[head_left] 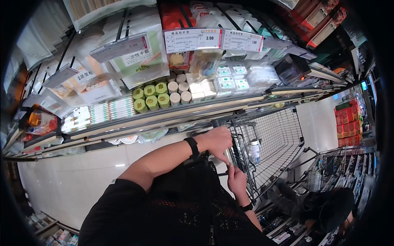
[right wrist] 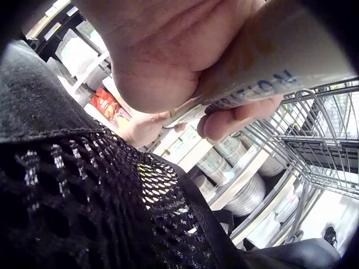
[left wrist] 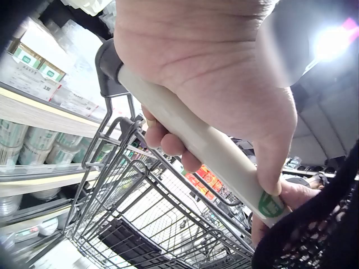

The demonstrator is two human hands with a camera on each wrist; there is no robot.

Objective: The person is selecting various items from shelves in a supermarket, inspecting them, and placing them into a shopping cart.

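My left hand grips the cream handle of a shopping cart. In the left wrist view its fingertips curl out from under the bar and its thumb reaches toward a green round logo on it. Close by, toward the other end of the bar, my right hand holds the same handle, fingers wrapped underneath in the right wrist view. Blue lettering shows on the bar there. A bottle with a pale label is in the wire cart, just past the handle.
Along the left and front runs a shelf with hanging packets, green rolls and price tags. Red boxes are stacked farther off at the right. A person in dark clothes is close on the right, by another cart.
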